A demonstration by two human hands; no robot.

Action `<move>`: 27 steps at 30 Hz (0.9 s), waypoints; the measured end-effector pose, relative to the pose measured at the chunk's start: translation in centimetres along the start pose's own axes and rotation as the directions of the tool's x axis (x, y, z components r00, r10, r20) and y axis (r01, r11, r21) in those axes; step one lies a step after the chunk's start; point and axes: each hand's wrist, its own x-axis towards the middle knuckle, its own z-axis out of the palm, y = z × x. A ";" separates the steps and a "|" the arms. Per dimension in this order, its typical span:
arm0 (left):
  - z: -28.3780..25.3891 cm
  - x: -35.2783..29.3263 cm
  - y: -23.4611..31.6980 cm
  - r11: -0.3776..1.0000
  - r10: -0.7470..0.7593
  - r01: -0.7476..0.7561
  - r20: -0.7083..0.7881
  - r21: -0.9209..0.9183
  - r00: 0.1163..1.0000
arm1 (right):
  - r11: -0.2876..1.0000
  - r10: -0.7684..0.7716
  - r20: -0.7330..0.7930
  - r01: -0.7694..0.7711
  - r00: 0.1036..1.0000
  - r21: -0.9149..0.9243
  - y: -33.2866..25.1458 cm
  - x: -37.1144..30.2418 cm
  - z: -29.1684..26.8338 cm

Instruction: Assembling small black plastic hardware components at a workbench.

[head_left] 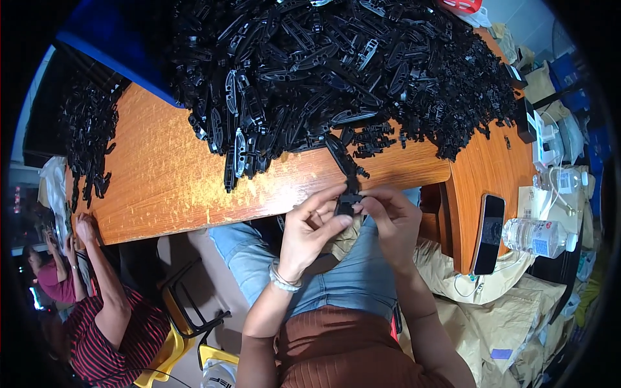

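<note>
Above my lap, just off the front edge of the wooden table [174, 174], both hands meet at a small black plastic part [347, 203]. My left hand [309, 227] pinches it from the left, thumb and forefinger closed on it. From the other side my right hand [393, 223] has its thumb and fingertips on the same part. A longer black plastic piece [341, 155] lies at the table edge right above them; whether it joins the held part I cannot tell. Behind it spreads a big heap of black plastic parts [304, 84], with smaller pieces [446, 97] toward the right.
A blue bin [123, 48] stands at the far left. On the right side are a phone [489, 234], a clear plastic bottle [537, 237] and brown paper bags [479, 323]. To the left, a person in a striped top [123, 330] sits near another pile [87, 136] of black parts.
</note>
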 end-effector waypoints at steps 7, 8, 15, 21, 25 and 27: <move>-1.2 -0.4 0.7 0.979 -0.041 0.013 0.132 0.205 0.990 | 0.942 -0.204 0.174 0.242 0.963 -0.232 -0.6 0.4 -0.6; -1.1 -0.4 0.7 0.979 -0.040 0.013 0.135 0.202 0.990 | 0.941 -0.204 0.173 0.242 0.963 -0.236 -0.6 0.5 -0.7; -1.2 -0.2 0.4 0.991 -0.136 0.134 0.095 0.018 0.986 | 0.754 -0.380 0.211 0.434 0.901 -0.494 -0.4 0.6 -1.2; -0.9 -0.2 0.7 0.985 -0.169 0.164 0.108 0.047 0.980 | 0.870 -0.321 0.120 0.342 0.939 -0.355 0.2 0.1 -1.3; -1.0 -0.3 0.9 0.977 -0.208 0.202 0.107 0.068 0.972 | 0.832 -0.331 0.162 0.369 0.929 -0.414 0.6 0.1 -1.7; -1.0 -0.3 1.0 0.976 -0.210 0.203 0.109 0.075 0.972 | 0.858 -0.317 0.141 0.347 0.938 -0.379 0.7 -0.1 -1.7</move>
